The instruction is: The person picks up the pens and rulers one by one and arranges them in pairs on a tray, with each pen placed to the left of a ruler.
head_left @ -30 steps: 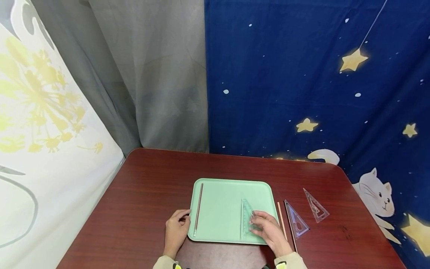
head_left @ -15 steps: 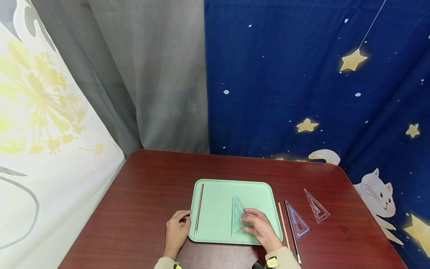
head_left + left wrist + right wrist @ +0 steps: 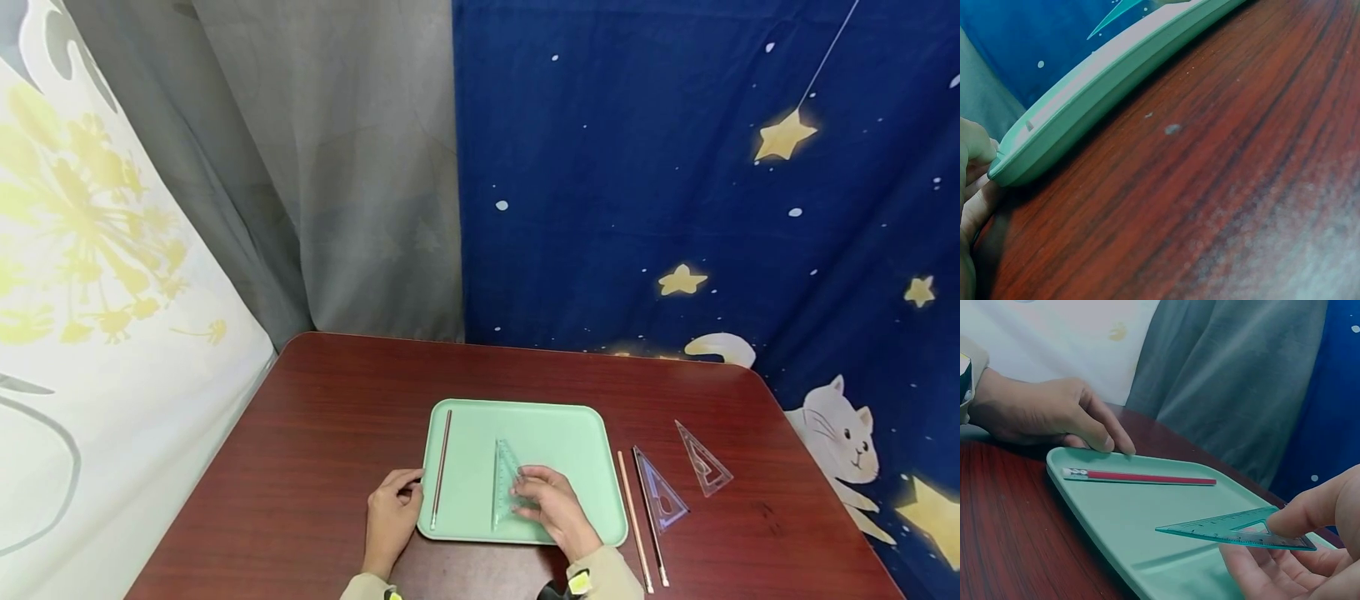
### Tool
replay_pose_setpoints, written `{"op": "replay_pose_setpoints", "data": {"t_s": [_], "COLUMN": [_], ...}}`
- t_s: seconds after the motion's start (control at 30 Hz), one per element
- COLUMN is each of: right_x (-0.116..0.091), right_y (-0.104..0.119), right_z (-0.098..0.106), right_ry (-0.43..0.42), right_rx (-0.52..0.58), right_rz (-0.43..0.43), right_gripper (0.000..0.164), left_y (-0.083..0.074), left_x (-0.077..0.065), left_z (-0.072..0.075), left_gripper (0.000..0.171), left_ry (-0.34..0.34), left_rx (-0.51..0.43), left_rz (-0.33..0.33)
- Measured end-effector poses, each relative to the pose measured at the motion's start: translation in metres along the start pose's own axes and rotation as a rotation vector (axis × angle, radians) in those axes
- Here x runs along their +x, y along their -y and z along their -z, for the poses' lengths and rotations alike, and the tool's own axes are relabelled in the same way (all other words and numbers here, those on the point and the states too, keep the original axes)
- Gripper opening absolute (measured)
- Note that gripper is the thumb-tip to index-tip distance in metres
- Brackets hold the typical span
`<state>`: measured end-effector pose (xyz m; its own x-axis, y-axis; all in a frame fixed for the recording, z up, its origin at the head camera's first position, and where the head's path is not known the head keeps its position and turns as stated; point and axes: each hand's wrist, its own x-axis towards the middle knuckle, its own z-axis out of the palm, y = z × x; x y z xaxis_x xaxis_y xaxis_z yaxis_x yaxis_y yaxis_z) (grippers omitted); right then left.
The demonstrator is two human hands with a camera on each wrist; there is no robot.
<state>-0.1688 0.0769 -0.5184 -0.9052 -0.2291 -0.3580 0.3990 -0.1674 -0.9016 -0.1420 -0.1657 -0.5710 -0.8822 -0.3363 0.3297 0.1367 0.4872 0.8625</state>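
A clear green set square (image 3: pixel 504 485) is pinched between the thumb and fingers of my right hand (image 3: pixel 553 507). It is held over the light green tray (image 3: pixel 558 425), its tip pointing left in the right wrist view (image 3: pixel 1235 527). Along the tray's left side lies a dark red pencil (image 3: pixel 442 467) with a white eraser end. My left hand (image 3: pixel 393 512) holds the tray's left rim near the front corner. In the left wrist view its fingers (image 3: pixel 977 147) show around that corner, though much of the hand is cut off.
Right of the tray, a light wooden pencil (image 3: pixel 634 521) and a dark pencil (image 3: pixel 651 521) lie on the dark red table (image 3: pixel 337 400). A purple set square (image 3: pixel 662 492) and a clear set square (image 3: pixel 703 460) lie beyond them. Curtains (image 3: pixel 675 167) hang behind the table.
My right hand has moved left over the tray with the green set square, toward the red pencil. The left hand has stayed at the tray's rim.
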Motion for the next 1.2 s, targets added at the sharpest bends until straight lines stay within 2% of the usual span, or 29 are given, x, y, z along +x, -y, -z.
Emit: {"op": "replay_pose_setpoints", "data": {"t_s": [0.53, 0.87, 1.2], "right_x": [0.012, 0.019, 0.024], "right_y": [-0.005, 0.0, -0.007], "right_z": [-0.03, -0.036, -0.041], "right_ry": [-0.012, -0.006, -0.002], "right_rx": [-0.036, -0.034, -0.027], "right_rz": [0.018, 0.041, 0.042], "right_gripper": [0.035, 0.033, 0.03], "left_y": [-0.001, 0.001, -0.001], "left_x": [0.001, 0.0, 0.0], "left_z": [0.005, 0.003, 0.001], "left_gripper": [0.022, 0.021, 0.021], "left_ry": [0.03, 0.011, 0.024], "left_rx": [0.01, -0.005, -0.011], "left_rz": [0.048, 0.046, 0.052]}}
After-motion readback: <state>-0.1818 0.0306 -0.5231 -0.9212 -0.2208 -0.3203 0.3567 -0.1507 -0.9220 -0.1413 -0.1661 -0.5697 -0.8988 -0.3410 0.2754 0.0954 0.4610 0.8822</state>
